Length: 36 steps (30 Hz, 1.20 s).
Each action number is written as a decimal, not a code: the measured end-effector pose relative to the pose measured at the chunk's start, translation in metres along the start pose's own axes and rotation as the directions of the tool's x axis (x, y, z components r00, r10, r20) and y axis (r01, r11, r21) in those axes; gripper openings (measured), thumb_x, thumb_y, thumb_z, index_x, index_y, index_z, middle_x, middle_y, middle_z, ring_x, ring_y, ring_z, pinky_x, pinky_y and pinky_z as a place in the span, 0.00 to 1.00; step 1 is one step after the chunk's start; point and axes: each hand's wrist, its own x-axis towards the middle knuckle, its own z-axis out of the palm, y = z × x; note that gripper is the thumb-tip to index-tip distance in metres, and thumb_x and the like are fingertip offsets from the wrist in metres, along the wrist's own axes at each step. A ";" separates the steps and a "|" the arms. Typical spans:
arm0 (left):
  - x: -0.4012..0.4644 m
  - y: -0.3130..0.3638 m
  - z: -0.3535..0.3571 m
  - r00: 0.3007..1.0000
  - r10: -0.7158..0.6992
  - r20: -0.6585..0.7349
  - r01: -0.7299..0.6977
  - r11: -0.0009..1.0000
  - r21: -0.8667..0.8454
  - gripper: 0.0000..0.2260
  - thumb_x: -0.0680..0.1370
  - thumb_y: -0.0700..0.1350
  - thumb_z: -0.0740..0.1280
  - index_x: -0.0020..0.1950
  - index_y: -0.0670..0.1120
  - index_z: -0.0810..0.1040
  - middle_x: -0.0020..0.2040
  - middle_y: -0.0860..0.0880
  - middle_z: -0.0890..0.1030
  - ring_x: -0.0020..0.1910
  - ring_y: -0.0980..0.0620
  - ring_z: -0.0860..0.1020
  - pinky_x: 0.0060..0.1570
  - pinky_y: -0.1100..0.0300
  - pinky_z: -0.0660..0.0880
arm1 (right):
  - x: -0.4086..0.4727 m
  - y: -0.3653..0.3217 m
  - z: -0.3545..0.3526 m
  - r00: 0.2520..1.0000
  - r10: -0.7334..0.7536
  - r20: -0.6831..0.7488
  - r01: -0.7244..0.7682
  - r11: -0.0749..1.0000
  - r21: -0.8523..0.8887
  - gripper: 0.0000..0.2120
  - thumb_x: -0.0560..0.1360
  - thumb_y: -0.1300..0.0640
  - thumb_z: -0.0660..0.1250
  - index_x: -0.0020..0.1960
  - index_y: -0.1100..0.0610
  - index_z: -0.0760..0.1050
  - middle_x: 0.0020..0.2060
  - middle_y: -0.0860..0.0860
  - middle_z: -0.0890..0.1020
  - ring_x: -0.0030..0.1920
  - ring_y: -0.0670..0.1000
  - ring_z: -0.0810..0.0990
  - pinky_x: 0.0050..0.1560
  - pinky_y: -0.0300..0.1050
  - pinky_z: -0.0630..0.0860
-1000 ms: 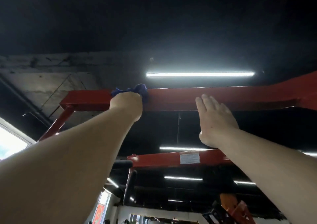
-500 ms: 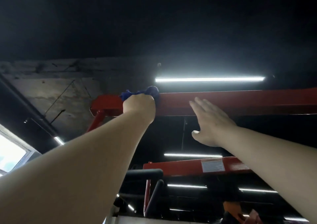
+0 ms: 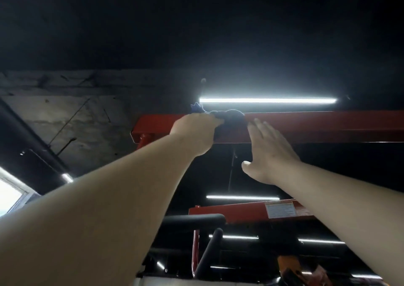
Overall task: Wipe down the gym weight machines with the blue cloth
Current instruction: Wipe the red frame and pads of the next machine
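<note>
Fingers of the left hand [image 3: 194, 130] are hidden behind the back of the hand and cannot be seen singly; the hand is closed over the blue cloth [image 3: 227, 114], which it holds against the top edge of the upper red beam [image 3: 317, 126] at centre frame. Cloth bunches out past the hand on both sides: a dark fold lies just right of the knuckles, on the beam's upper face, and a small blue tip [image 3: 195, 107] stands up above the hand, against the ceiling. Right hand [image 3: 271, 152], right of centre, is spread flat with its fingers [image 3: 260, 128] straight and close together, the fingertips overlapping the front face of the same beam just beside the dark fold of cloth; whether they touch cloth or beam cannot be told. The thumb points to the left, below the beam. Both bare forearms rise from the lower corners of the frame.

Upper red beam runs from left of centre to the right edge, its left end closed by a plate. A lit tube light [image 3: 267, 100] hangs just above it. Lower centre shows a second red beam [image 3: 240, 212] bearing a white label [image 3: 281, 210], with a black padded roller [image 3: 194, 220] to its left. A bright window [image 3: 8, 193] sits at the left edge.
</note>
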 end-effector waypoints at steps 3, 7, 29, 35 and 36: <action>-0.003 -0.041 -0.003 0.970 -0.233 0.076 0.225 0.969 0.105 0.24 0.79 0.37 0.59 0.73 0.54 0.67 0.71 0.45 0.71 0.65 0.41 0.73 0.57 0.48 0.74 | -0.001 -0.007 0.001 0.998 -0.064 -0.008 0.063 0.996 -0.057 0.44 0.78 0.48 0.65 0.80 0.53 0.37 0.79 0.50 0.38 0.79 0.51 0.38 0.78 0.49 0.41; -0.012 -0.054 -0.010 0.861 -0.504 0.065 0.495 0.861 0.118 0.22 0.78 0.38 0.63 0.72 0.46 0.68 0.62 0.44 0.74 0.67 0.41 0.70 0.55 0.52 0.71 | -0.006 -0.030 0.008 0.991 -0.136 -0.001 0.136 0.990 -0.029 0.43 0.78 0.49 0.64 0.80 0.54 0.36 0.79 0.49 0.38 0.78 0.51 0.38 0.78 0.48 0.41; -0.012 -0.103 -0.007 0.840 -0.520 0.153 0.527 0.850 -0.004 0.21 0.80 0.40 0.59 0.74 0.46 0.68 0.68 0.43 0.73 0.67 0.40 0.72 0.61 0.49 0.72 | 0.004 -0.077 0.018 0.988 -0.156 -0.011 0.153 0.982 -0.112 0.45 0.78 0.53 0.64 0.79 0.49 0.32 0.78 0.49 0.34 0.78 0.52 0.34 0.77 0.53 0.38; -0.016 -0.079 0.012 0.983 -0.184 0.007 0.183 0.969 -0.164 0.16 0.82 0.45 0.59 0.68 0.58 0.70 0.59 0.50 0.79 0.57 0.44 0.78 0.56 0.48 0.77 | 0.005 -0.074 0.018 0.988 -0.156 -0.009 0.155 0.983 -0.097 0.47 0.77 0.56 0.66 0.79 0.48 0.33 0.78 0.49 0.34 0.78 0.51 0.34 0.77 0.52 0.38; -0.016 -0.086 0.014 0.985 -0.174 -0.003 0.171 0.971 -0.169 0.16 0.82 0.47 0.59 0.68 0.61 0.69 0.60 0.51 0.78 0.57 0.44 0.78 0.56 0.48 0.76 | 0.005 -0.073 0.018 0.987 -0.160 -0.006 0.159 0.983 -0.096 0.47 0.77 0.56 0.65 0.79 0.48 0.32 0.78 0.48 0.34 0.78 0.51 0.34 0.77 0.52 0.38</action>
